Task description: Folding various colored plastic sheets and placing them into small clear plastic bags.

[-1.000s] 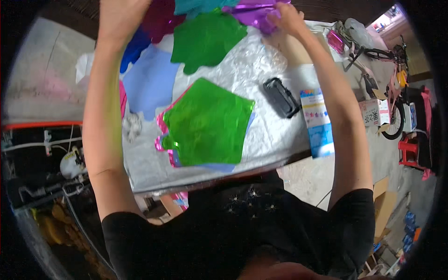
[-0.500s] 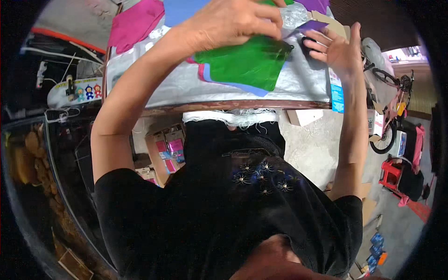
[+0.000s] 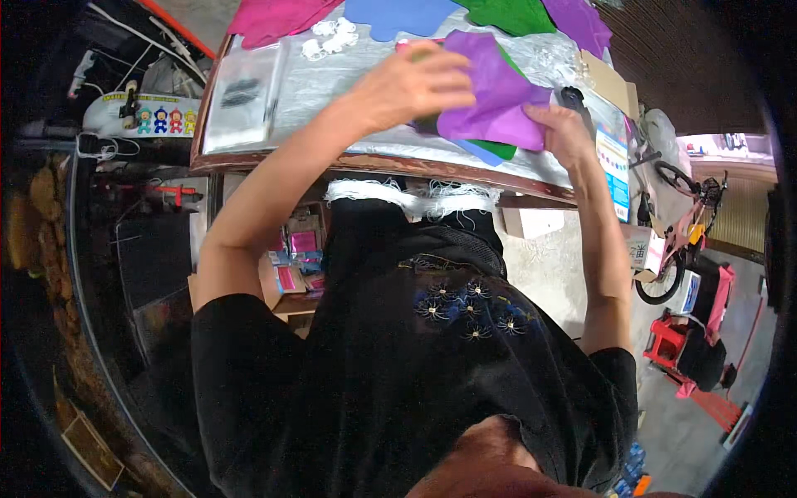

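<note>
A thin purple sheet (image 3: 490, 87) lies slanted over a small pile, with green (image 3: 508, 151) and blue (image 3: 480, 153) sheet edges showing beneath it. My right hand (image 3: 563, 133) pinches the purple sheet at its right corner. Over its left edge is my left hand (image 3: 411, 90), fingers pointing right and smeared by motion; whether they grip the sheet is unclear. Along the far side of the table lie more sheets: magenta (image 3: 278, 21), blue (image 3: 398, 15), green (image 3: 515, 12) and purple (image 3: 581, 23).
Clear plastic covers the brown-edged table (image 3: 332, 158). A clear bag with black pieces (image 3: 241, 95) lies at its left, small white pieces (image 3: 332, 37) farther back. At the right are a black object (image 3: 573, 98), a cardboard box (image 3: 623, 83) and a printed package (image 3: 613, 170). A bicycle (image 3: 689, 224) stands beyond.
The purple sheet has come from the far right onto the pile, covering most of the green one. Both hands are nearer to me, and my right hand has closed from spread fingers.
</note>
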`<state>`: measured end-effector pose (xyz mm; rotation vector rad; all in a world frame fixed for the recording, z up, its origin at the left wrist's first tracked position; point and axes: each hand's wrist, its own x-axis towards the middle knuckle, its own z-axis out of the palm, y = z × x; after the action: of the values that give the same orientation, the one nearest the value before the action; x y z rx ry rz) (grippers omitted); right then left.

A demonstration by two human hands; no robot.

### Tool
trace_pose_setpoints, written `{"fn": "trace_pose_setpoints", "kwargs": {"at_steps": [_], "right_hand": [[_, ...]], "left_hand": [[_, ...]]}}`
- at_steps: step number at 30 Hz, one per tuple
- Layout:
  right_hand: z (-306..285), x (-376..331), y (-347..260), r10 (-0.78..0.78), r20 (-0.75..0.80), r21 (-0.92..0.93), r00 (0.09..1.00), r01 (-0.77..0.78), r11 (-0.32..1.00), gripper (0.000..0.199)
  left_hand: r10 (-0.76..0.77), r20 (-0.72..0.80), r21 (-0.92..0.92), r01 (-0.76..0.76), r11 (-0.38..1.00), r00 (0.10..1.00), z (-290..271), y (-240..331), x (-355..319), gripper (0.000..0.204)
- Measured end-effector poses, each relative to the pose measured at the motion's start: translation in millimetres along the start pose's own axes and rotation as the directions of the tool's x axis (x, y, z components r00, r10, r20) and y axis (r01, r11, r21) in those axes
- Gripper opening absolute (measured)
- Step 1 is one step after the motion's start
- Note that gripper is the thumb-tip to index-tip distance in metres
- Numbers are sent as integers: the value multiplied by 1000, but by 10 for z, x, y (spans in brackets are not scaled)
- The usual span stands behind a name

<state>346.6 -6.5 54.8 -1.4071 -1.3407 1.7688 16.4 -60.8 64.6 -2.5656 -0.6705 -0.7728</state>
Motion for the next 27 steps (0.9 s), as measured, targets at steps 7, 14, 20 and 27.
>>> {"fn": "trace_pose_setpoints", "kwargs": {"at_steps": [7,14,20,27], "right_hand": [[170,-15,158,-19,-235,13,972,23,1000,24],[329,-2,543,-179,-331,47,927,206,978,27],[326,-503,-35,-128,-230,-707,965,-75,703,38],[644,-367,-213,-749,218,-952,626,305,-21,66]], "left_hand": [[-760,103,-289,751,595,642,46,-143,-828,50],[-732,264,-283,776,563,628,201,-190,-807,66],[-726,260,-290,768,571,637,112,-129,-840,60],[-656,304,-328,722,609,691,-24,-263,-610,46]]}}
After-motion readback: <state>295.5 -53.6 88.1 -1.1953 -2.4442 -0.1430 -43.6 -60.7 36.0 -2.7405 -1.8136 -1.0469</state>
